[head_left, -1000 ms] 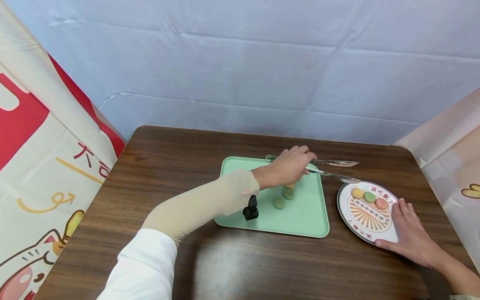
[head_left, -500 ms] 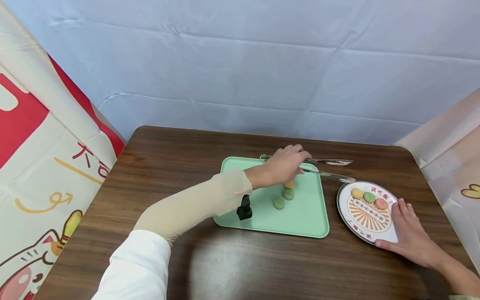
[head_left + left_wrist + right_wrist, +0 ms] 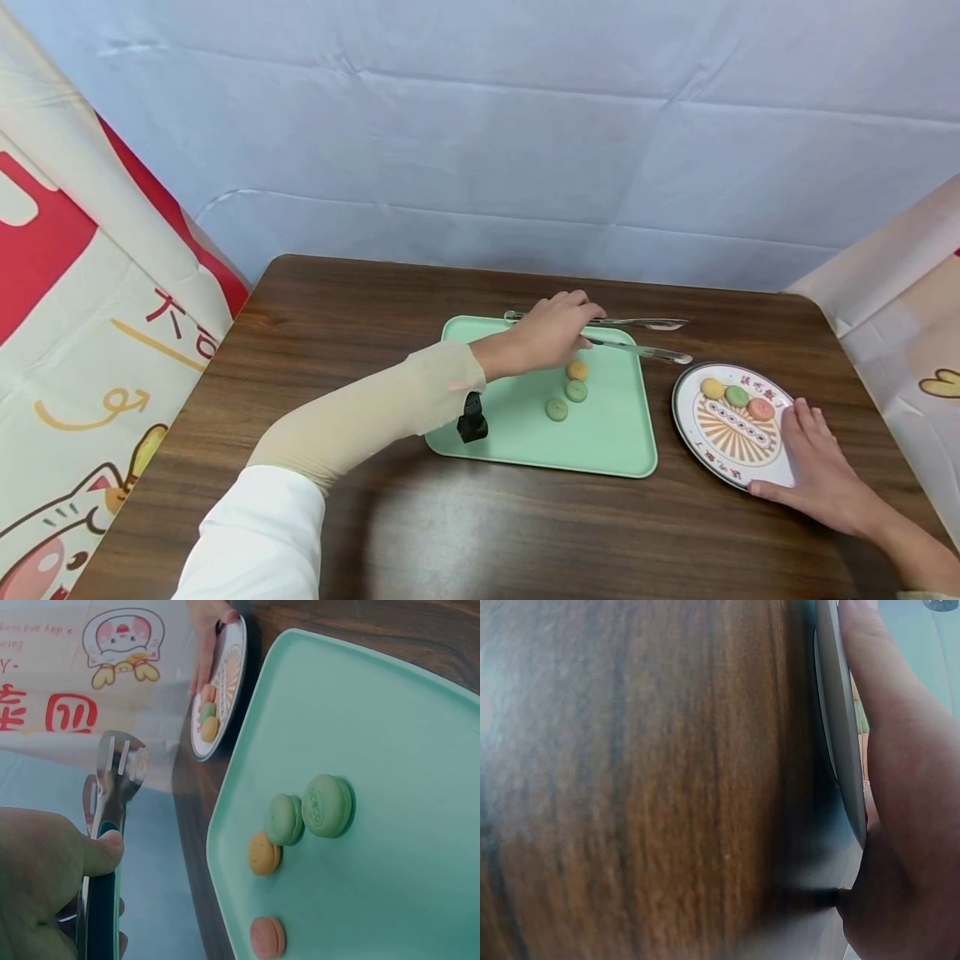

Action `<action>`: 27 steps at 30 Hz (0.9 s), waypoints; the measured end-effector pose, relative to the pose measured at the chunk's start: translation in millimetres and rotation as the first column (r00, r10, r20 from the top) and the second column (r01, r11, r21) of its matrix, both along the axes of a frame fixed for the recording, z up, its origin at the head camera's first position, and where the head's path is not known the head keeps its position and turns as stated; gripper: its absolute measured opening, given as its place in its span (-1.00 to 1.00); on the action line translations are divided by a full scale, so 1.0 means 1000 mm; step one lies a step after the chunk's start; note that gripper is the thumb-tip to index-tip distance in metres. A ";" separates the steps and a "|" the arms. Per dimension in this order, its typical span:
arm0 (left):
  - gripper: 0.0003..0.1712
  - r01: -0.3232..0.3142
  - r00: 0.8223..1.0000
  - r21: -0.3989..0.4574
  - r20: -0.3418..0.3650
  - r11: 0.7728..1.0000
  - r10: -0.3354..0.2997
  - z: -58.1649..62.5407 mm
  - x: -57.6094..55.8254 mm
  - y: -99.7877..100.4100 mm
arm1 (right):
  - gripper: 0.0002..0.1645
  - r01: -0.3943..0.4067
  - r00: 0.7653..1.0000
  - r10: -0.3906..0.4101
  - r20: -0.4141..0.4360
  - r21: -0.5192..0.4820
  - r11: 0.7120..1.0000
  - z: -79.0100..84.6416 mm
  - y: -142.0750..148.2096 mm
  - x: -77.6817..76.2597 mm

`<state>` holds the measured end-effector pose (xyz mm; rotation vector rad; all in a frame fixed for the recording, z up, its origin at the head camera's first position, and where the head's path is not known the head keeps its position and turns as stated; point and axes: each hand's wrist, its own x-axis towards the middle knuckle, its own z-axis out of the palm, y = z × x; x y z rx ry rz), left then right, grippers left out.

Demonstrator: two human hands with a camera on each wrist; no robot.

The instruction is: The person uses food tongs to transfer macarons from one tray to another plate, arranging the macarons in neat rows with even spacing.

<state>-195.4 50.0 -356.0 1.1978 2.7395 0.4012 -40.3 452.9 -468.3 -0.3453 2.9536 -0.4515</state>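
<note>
My left hand [image 3: 540, 333] grips metal tongs [image 3: 648, 323] over the far part of a mint-green tray [image 3: 600, 446]. The arms of the tongs are spread, their tips pointing right, with nothing between them. On the tray lie two green macarons [image 3: 328, 806], a yellow-orange one [image 3: 577, 371] and a pink one [image 3: 267, 937]; my left hand hides the pink one in the head view. My right hand [image 3: 821, 471] rests at the right edge of a round white plate [image 3: 720, 465], fingers extended, thumb along its near rim. A row of yellow, green and pink macarons [image 3: 761, 409] sits on the plate.
A black wrist camera mount [image 3: 472, 421] hangs from my left wrist over the tray. The brown wooden table [image 3: 525, 533] ends at a pale blue curtain [image 3: 450, 150] behind. Printed cloths [image 3: 112, 333] stand at both sides.
My left hand has drifted left with the tongs, whose tips have pulled away from the plate. More of the yellow-orange macaron shows. The right hand and plate have stayed put.
</note>
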 end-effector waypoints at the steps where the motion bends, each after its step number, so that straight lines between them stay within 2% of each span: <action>1: -0.44 -0.002 1.000 0.005 0.003 1.000 0.002 0.000 0.000 -0.001 | 0.54 0.000 1.000 0.000 0.002 -0.001 1.000 0.000 0.000 0.000; 21: -0.45 -0.035 0.998 0.080 0.056 0.996 0.031 -0.006 -0.005 -0.029 | 0.56 -0.011 1.000 0.011 -0.021 0.022 1.000 -0.002 0.003 -0.002; 27: -0.46 -0.041 0.995 0.099 0.094 0.994 0.032 -0.010 -0.006 -0.037 | 0.55 -0.012 1.000 0.012 -0.017 0.013 1.000 -0.004 0.003 -0.001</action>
